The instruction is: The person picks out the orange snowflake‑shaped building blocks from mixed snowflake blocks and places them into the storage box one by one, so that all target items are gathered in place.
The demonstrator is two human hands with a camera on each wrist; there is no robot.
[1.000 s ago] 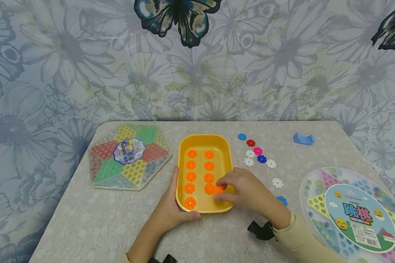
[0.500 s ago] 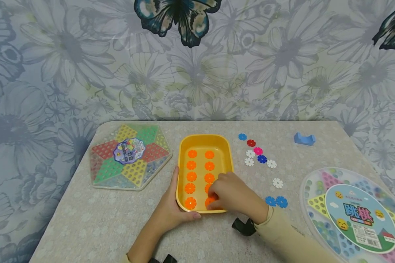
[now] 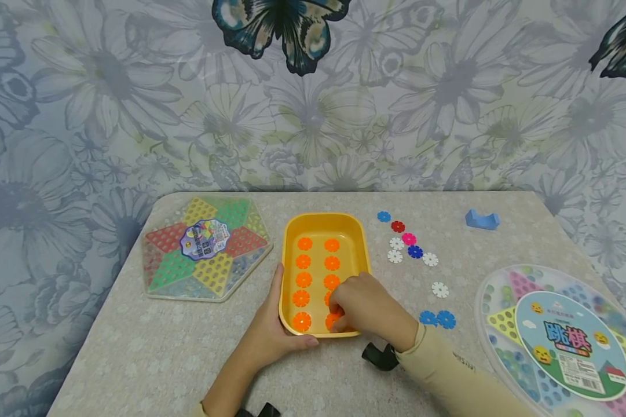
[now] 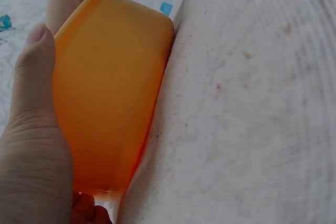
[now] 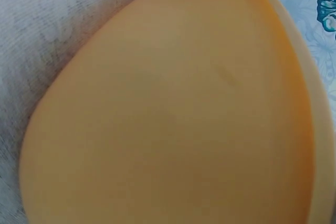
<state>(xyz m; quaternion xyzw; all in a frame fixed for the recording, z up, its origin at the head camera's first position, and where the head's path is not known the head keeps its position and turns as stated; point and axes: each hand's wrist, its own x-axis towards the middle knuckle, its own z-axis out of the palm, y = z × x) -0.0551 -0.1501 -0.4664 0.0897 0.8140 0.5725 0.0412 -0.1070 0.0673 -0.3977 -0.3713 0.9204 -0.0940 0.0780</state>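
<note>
A yellow tray [image 3: 317,260] holds two columns of orange flower-shaped discs [image 3: 303,280]. My left hand [image 3: 271,336] grips its near-left corner, thumb at the front edge and fingers along the left side. The left wrist view shows that thumb [image 4: 34,77] against the tray's outer wall [image 4: 110,93]. My right hand [image 3: 372,307] reaches over the right rim and pinches an orange disc [image 3: 331,321] at the near end of the right column; its fingertips partly cover this disc and the one behind. The tray wall [image 5: 157,103] fills most of the right wrist view, hiding the right fingertips.
Blue, red, pink and white flower discs [image 3: 414,252] lie scattered right of the tray. Two light-blue discs [image 3: 438,319] lie near the right wrist. A hexagonal game box [image 3: 208,249] is at left, a round one [image 3: 568,341] at right. A blue holder [image 3: 482,220] stands at the back.
My right hand has moved left and nearer the front with the orange disc, to the end of the right column. A second light-blue disc has come into sight. The left hand stays put.
</note>
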